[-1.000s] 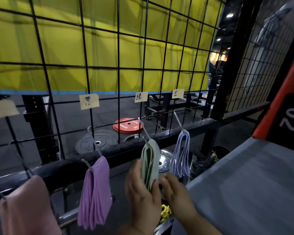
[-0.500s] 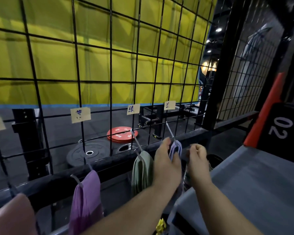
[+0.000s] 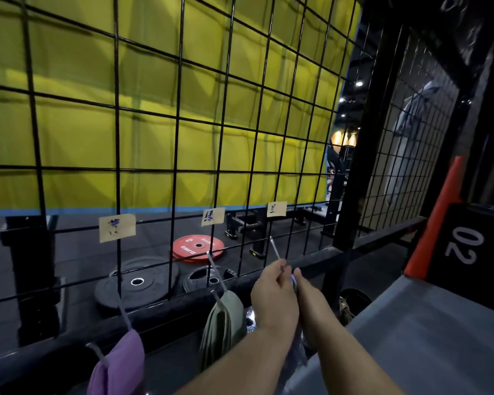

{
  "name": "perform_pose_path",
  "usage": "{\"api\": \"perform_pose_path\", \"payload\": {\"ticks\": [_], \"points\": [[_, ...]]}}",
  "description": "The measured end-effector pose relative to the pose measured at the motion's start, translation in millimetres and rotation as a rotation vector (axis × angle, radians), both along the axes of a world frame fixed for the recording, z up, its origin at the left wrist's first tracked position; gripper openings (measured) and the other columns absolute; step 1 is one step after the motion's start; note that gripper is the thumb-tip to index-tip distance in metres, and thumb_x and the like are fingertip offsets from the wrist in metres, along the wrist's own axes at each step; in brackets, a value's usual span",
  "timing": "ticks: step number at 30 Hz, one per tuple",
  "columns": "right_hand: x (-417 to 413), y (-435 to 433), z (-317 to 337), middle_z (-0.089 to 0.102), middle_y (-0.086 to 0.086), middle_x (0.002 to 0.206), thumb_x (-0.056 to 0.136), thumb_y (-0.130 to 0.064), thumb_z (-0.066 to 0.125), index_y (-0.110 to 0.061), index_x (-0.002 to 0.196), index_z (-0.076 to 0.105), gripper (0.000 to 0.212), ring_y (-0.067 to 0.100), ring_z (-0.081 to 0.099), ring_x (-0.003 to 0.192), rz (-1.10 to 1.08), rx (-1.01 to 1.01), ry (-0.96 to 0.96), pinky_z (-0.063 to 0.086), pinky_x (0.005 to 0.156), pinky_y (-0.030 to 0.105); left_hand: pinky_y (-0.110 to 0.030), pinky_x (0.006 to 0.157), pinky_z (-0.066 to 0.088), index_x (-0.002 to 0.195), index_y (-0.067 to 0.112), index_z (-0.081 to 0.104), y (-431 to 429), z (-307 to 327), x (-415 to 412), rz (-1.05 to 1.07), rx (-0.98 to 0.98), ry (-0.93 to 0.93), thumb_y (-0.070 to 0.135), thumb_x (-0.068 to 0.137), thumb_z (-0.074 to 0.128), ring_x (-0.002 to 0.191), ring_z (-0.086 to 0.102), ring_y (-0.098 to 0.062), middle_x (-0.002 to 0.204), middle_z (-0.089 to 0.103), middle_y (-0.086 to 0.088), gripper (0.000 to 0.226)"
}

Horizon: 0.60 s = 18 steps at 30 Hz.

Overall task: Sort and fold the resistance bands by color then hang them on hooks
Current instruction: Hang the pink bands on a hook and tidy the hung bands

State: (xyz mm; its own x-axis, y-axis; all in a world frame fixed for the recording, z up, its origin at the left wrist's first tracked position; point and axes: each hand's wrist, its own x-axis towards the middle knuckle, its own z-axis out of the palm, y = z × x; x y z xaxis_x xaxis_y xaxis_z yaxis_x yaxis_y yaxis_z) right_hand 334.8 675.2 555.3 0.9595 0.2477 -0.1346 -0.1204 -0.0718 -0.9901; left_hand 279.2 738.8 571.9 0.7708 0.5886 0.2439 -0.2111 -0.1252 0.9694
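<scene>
Pale blue resistance bands point(image 3: 293, 280) hang from the rightmost wire hook point(image 3: 275, 250) on the black wire grid point(image 3: 177, 155), mostly hidden between my hands. My left hand point(image 3: 274, 297) pinches their top where they meet the hook. Beside it, my right hand point(image 3: 311, 306) has its fingers curled against the same bands. Folded green bands point(image 3: 226, 320) hang on the middle hook, just left of my left hand. Further left, folded purple bands point(image 3: 117, 363) hang on another hook. Paper labels point(image 3: 117, 228) point(image 3: 213, 216) point(image 3: 276, 209) are stuck on the grid above each hook.
A grey padded platform point(image 3: 439, 337) lies at the right, with a black and orange box marked 02 point(image 3: 465, 249) behind it. Behind the grid, a red weight plate point(image 3: 198, 248) and black plates point(image 3: 137, 283) lie on the floor. A thick black rail point(image 3: 69, 343) runs under the hooks.
Both hands left the green bands and rose to the blue bands on the right hook, closing together around their top. The view tilted upward.
</scene>
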Motion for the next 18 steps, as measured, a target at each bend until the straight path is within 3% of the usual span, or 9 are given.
{"api": "perform_pose_path", "payload": {"ticks": [3, 7, 11, 18], "points": [[-0.2, 0.3, 3.0, 0.074, 0.015, 0.089, 0.096, -0.042, 0.048, -0.011, 0.096, 0.072, 0.039, 0.03, 0.069, 0.089, 0.009, 0.051, -0.007, 0.055, 0.078, 0.041, -0.003, 0.068, 0.04, 0.105, 0.026, 0.066, -1.7, 5.4, 4.2, -0.006, 0.013, 0.011, 0.016, 0.097, 0.05, 0.085, 0.059, 0.004, 0.089, 0.064, 0.018, 0.02], [0.7, 5.1, 10.3, 0.068, 0.014, 0.072, 0.096, -0.027, 0.048, -0.007, 0.08, 0.069, 0.034, 0.026, 0.064, 0.07, -0.022, 0.018, -0.171, 0.048, 0.065, 0.037, -0.012, 0.073, 0.046, 0.09, 0.029, 0.064, -1.7, 16.3, 8.0, -0.023, 0.054, 0.004, 0.012, 0.096, 0.046, 0.084, 0.062, -0.001, 0.085, 0.066, 0.015, 0.025], [7.2, 9.2, 9.6, 0.067, 0.014, 0.088, 0.099, -0.025, 0.044, -0.011, 0.093, 0.066, 0.027, 0.023, 0.064, 0.077, -0.029, -0.007, -0.31, 0.05, 0.063, 0.033, -0.01, 0.07, 0.044, 0.083, 0.032, 0.062, -2.2, 21.5, 8.3, -0.018, 0.107, -0.027, 0.011, 0.096, 0.046, 0.084, 0.062, 0.0, 0.085, 0.066, 0.014, 0.03], [-0.3, 7.8, -0.7, 0.064, 0.003, 0.071, 0.103, -0.027, 0.039, -0.006, 0.092, 0.059, 0.031, 0.008, 0.064, 0.06, 0.028, 0.252, -0.239, 0.05, 0.055, 0.027, -0.007, 0.062, 0.043, 0.083, 0.027, 0.064, -0.3, 10.7, -4.7, 0.006, 0.111, -0.093, 0.012, 0.097, 0.047, 0.081, 0.059, 0.005, 0.076, 0.063, 0.017, 0.026]]}}
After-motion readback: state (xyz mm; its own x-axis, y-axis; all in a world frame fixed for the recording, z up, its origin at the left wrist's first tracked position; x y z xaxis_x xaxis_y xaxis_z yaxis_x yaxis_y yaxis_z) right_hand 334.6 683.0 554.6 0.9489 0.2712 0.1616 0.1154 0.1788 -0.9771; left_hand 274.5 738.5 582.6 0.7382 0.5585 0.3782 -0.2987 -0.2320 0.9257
